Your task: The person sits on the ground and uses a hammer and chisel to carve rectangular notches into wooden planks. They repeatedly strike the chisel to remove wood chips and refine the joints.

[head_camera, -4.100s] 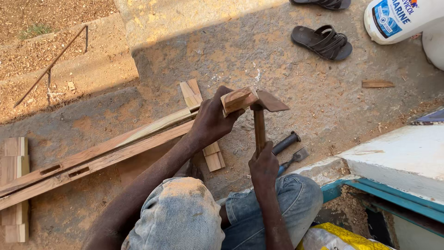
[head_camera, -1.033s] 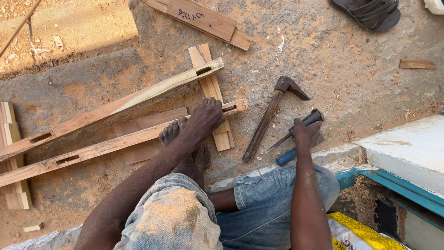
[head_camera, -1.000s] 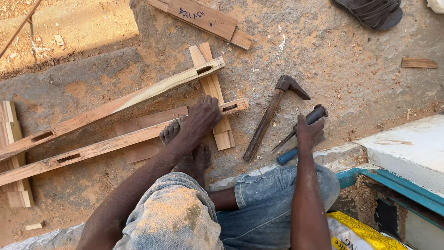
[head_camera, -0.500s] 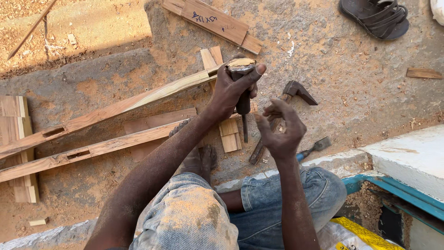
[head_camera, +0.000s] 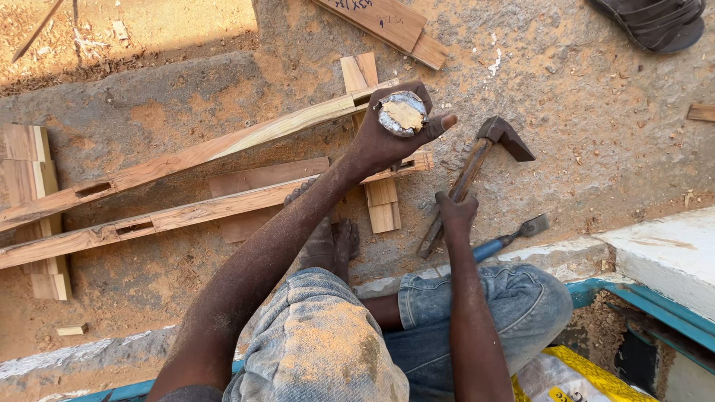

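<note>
My left hand (head_camera: pixel 383 138) is raised over the wood and shut on a chisel (head_camera: pixel 403 113). I see the chisel end-on: a round wooden handle butt inside a metal ring. My right hand (head_camera: pixel 456 212) is down on the ground, closed over the wooden handle of a hammer (head_camera: pixel 477 160). The hammer lies flat, with its dark steel head (head_camera: pixel 508 138) pointing up-right. Under my left arm lie two long wooden rails with mortise slots, one (head_camera: pixel 186 158) above the other (head_camera: pixel 179 214).
A blue-handled chisel (head_camera: pixel 506 238) lies just right of my right hand. Short boards (head_camera: pixel 369 82) cross under the rails, and my bare foot (head_camera: pixel 331 238) rests beside them. Stacked wood (head_camera: pixel 30 149) is far left, a plank (head_camera: pixel 383 21) at top, a sandal (head_camera: pixel 655 22) top right, a white ledge (head_camera: pixel 670 249) at right.
My left hand has lifted off the rails and holds the chisel handle-end up. My right hand has dropped from beside the chisel onto the hammer handle. The hammer still lies on the ground.
</note>
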